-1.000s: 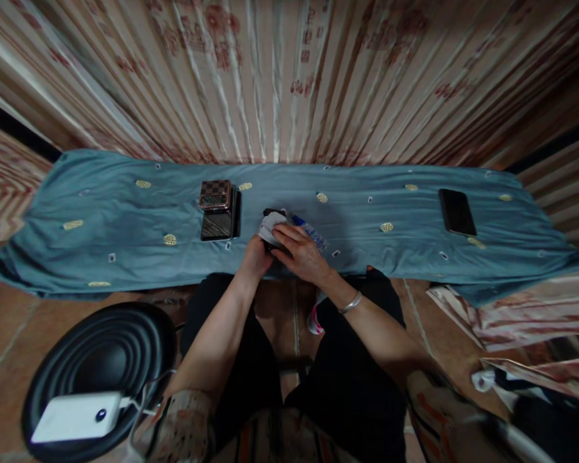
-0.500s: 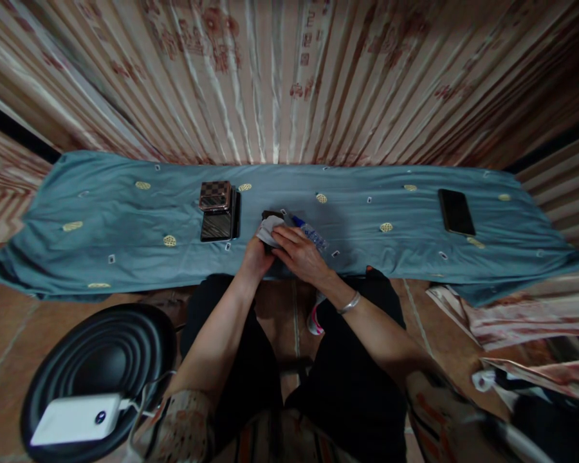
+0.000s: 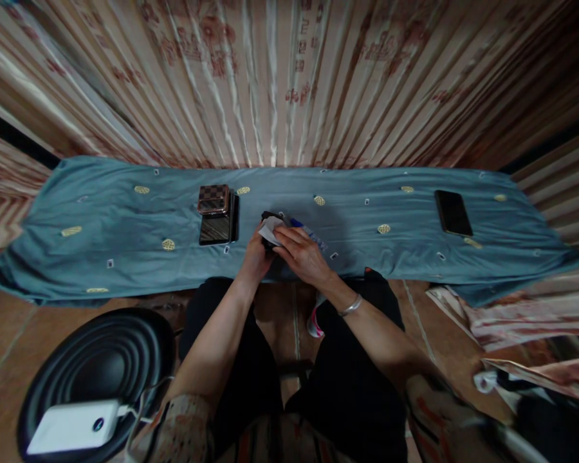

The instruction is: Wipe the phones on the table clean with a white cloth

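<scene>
Above the near edge of the cloth-covered surface, my left hand (image 3: pixel 256 254) is closed around a dark phone (image 3: pixel 268 215), mostly covered by the hands and a white cloth. My right hand (image 3: pixel 305 256) pinches the white cloth (image 3: pixel 271 230) and presses it against the phone's face. Just beyond the right hand lies a clear bottle with a blue top (image 3: pixel 313 236), partly hidden by the fingers. To the left rests a stack of phones (image 3: pixel 216 230), with a brown checkered folded phone (image 3: pixel 213 199) on top.
A black phone (image 3: pixel 453 213) lies far right on the teal cloth (image 3: pixel 347 186). Pleated curtains (image 3: pixel 270 83) hang behind. At lower left, a white power bank (image 3: pixel 74 426) with a cable sits on a round black stool (image 3: pixel 96 360). Fabric and bags lie at lower right.
The white cloth and the right fingers shift slightly over the phone, with more of its dark edge showing. The camera view has tilted a little; other things stay in place.
</scene>
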The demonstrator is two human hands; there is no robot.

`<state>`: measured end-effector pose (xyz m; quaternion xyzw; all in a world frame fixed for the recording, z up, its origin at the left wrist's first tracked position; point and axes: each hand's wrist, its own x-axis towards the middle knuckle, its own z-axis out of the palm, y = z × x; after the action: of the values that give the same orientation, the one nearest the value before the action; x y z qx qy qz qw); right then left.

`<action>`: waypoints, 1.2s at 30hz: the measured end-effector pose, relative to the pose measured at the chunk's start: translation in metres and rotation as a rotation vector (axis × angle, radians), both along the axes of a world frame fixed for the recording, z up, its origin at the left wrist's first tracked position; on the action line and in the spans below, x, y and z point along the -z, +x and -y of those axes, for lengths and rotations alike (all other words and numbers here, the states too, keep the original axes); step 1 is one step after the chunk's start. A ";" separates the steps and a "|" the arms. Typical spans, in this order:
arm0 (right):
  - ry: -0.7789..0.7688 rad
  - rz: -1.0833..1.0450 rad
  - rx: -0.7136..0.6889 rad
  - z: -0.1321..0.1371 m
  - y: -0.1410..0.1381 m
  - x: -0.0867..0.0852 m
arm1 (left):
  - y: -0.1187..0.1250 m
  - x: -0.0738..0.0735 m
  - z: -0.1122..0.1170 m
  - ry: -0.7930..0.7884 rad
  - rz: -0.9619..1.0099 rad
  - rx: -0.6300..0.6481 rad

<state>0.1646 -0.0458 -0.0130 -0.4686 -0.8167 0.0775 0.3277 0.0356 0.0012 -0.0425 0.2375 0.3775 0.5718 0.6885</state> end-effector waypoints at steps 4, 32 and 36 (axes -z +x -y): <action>0.035 -0.054 0.039 -0.001 0.005 0.000 | -0.002 -0.005 0.003 -0.043 -0.013 0.025; -0.146 -1.022 0.445 -0.058 0.069 0.005 | -0.010 -0.039 0.031 -0.189 -0.164 0.410; -0.048 -0.779 0.458 -0.062 0.073 0.007 | -0.010 -0.036 0.032 -0.190 -0.149 0.432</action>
<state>0.2377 0.0158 -0.0203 -0.5807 -0.5056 0.1926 0.6083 0.0260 -0.0310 -0.0061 0.2884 0.4198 0.3542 0.7843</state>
